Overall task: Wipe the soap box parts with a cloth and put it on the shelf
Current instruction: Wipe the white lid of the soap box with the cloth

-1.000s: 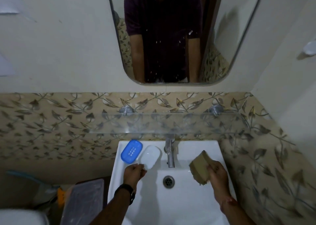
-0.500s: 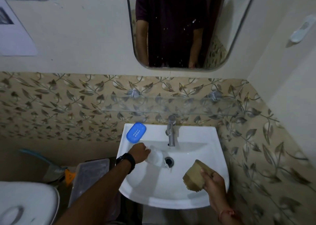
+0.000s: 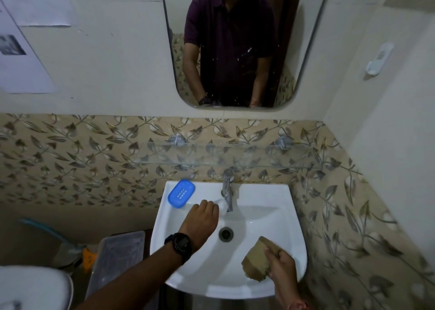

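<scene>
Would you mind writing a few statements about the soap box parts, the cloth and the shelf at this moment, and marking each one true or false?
1. The blue soap box part lies on the sink rim, left of the tap. True.
2. The right hand is empty. False: it grips the brown cloth.
3. The left hand holds the white soap box part close to the tap's spout. True.
4. Both soap box parts sit on the glass shelf. False: neither is on it.
5. The left wrist wears a black watch. True.
</scene>
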Available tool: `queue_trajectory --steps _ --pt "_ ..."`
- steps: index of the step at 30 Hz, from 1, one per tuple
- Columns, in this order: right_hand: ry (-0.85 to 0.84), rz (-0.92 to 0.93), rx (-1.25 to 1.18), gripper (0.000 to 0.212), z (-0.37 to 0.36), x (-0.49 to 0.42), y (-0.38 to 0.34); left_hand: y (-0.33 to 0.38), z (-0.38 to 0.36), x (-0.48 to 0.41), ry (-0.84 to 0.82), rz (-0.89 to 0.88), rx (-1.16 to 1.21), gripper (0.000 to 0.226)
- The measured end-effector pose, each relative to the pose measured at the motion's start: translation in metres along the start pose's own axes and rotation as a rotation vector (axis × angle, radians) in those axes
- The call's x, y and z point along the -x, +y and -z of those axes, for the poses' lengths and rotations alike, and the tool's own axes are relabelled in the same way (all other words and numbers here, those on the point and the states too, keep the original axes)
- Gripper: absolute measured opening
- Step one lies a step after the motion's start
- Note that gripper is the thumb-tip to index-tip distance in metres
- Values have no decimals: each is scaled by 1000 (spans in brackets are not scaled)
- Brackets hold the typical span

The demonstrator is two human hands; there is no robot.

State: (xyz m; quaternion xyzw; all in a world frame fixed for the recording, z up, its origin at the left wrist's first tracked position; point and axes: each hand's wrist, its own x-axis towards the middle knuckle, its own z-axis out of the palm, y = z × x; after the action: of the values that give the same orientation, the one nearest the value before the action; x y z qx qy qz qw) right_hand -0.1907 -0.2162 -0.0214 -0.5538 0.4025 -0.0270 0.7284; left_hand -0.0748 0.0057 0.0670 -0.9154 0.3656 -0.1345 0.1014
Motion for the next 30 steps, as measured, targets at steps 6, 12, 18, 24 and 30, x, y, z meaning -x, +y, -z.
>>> queue_trajectory --steps 6,12,18,24,30 --pt "-31 146 68 18 -22 9 -20 3 0 1 14 477 653 25" --pt "-59 458 192 14 -76 33 -70 12 11 -2 183 686 1214 25" --pt "-61 408 149 13 -101 46 -84 13 30 -7 335 683 1416 9" --pt "-269 119 -180 20 -115 56 -93 9 57 -22 239 738 1791 28" --pt "-384 44 -440 17 -123 71 -101 3 69 -38 29 958 2059 49"
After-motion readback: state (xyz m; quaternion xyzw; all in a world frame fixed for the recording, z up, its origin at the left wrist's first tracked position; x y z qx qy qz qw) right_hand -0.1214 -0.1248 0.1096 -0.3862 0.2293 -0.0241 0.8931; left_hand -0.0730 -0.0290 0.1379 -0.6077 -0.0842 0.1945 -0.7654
